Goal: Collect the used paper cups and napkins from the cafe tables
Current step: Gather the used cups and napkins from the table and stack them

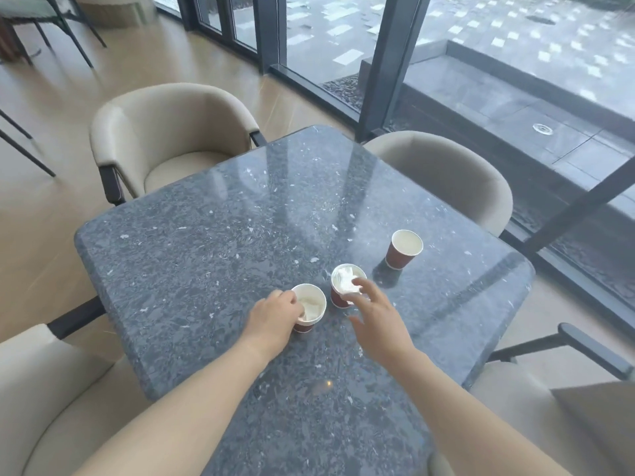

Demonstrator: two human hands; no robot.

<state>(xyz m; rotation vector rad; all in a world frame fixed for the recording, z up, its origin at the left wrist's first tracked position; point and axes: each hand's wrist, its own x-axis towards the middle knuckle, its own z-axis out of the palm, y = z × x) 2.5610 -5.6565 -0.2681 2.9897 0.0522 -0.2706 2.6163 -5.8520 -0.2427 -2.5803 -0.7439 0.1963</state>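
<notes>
Three upright red paper cups [404,249], two holding crumpled napkins [346,282].

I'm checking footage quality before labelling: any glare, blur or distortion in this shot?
Head view: the table reflects window light in pale streaks across its far half; wide-angle bending curves the window frames; the floor at left is smeared; the cups near the left hand and right hand read clearly.

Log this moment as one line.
left hand on near cup | right hand touching napkin in middle cup | far cup untouched
</notes>
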